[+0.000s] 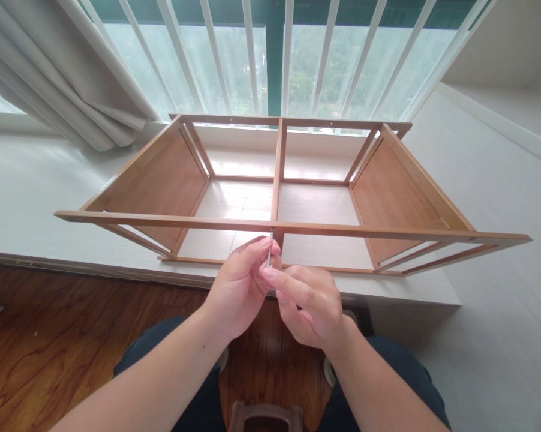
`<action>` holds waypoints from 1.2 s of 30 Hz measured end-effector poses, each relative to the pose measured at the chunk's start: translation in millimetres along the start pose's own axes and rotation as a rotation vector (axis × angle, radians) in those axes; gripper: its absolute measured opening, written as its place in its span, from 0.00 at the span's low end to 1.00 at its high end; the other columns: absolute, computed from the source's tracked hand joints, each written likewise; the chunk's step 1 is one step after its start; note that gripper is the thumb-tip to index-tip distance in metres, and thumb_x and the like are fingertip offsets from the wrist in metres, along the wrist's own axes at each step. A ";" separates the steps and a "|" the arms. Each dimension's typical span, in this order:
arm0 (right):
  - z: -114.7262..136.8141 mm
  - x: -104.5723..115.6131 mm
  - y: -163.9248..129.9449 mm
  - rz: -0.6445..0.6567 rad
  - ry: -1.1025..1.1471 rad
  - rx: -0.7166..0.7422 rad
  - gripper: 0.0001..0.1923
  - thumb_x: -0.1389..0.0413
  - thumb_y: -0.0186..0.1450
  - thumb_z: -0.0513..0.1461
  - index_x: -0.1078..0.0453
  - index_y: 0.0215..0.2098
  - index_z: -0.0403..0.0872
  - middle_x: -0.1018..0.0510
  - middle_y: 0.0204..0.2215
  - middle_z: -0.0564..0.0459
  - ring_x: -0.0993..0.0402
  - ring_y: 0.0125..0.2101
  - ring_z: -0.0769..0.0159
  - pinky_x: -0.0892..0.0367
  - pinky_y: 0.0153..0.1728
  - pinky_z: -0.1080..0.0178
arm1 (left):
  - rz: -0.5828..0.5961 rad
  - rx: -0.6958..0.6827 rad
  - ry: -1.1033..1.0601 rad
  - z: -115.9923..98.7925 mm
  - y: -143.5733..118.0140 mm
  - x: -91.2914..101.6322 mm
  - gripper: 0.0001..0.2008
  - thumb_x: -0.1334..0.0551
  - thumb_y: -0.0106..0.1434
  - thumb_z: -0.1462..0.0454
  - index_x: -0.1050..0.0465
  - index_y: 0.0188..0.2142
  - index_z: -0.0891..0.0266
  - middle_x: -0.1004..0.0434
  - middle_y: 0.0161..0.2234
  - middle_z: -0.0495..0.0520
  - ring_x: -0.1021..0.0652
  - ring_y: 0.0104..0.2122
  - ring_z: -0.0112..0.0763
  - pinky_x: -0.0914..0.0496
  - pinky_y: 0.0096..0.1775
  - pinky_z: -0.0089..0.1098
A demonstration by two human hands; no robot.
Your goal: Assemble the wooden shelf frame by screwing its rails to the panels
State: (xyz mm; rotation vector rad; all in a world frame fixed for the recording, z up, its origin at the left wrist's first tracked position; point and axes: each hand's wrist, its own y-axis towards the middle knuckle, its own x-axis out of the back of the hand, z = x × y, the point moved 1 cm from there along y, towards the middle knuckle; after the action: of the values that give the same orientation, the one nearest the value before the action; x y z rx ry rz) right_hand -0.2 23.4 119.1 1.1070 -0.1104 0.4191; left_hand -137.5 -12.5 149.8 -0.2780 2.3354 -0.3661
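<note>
A slim metal hex key [269, 255] points away from me, its far tip at the middle of the front rail [198, 222] of a brown wooden frame. My left hand [243, 285] is closed around the shaft, pinching it between thumb and fingers just below the rail. My right hand [313, 303] is closed too, with its fingertips pressed on the near end of the key. Fingers partly hide that end. A centre crossbar [277, 168] of the frame meets the rail right where the tip sits.
The frame, with solid left [162, 174] and right side panels [396, 180], stands on a white ledge [27, 180] below a barred window [315, 66]. A grey curtain [72, 66] hangs at the left. Below are wooden floor [50, 324] and a brown stool-like piece [266, 411] between my legs.
</note>
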 end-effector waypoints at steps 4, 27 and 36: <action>-0.1 -1.2 2.2 0.013 -0.014 0.007 0.30 0.48 0.69 0.27 0.32 0.68 0.48 0.23 0.30 0.53 0.28 0.28 0.67 0.28 0.29 0.65 | -0.009 0.003 0.002 -0.1 1.3 -0.1 0.14 0.24 0.58 0.57 0.22 0.31 0.64 0.34 0.23 0.45 0.35 0.23 0.21 0.35 0.28 0.24; 4.5 3.8 -2.0 -0.057 -0.083 -0.122 0.21 0.46 0.69 0.28 0.24 0.57 0.45 0.16 0.30 0.51 0.22 0.26 0.66 0.25 0.29 0.63 | -0.063 -0.047 0.008 -1.2 1.5 -2.1 0.19 0.19 0.50 0.57 0.26 0.29 0.64 0.33 0.22 0.42 0.33 0.22 0.18 0.32 0.28 0.22; 6.6 6.3 -4.2 -0.117 -0.113 -0.135 0.23 0.45 0.69 0.29 0.27 0.60 0.49 0.15 0.31 0.53 0.22 0.24 0.66 0.23 0.27 0.64 | -0.025 -0.057 0.057 -2.3 -1.0 -2.5 0.18 0.21 0.53 0.55 0.24 0.28 0.64 0.30 0.24 0.44 0.35 0.22 0.18 0.32 0.28 0.24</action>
State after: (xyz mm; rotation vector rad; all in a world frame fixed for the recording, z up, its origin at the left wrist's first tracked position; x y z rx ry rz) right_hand 7.9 17.7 120.4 0.9980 -0.1702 0.2408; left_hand -137.3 -12.2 153.3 -0.3280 2.4027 -0.3237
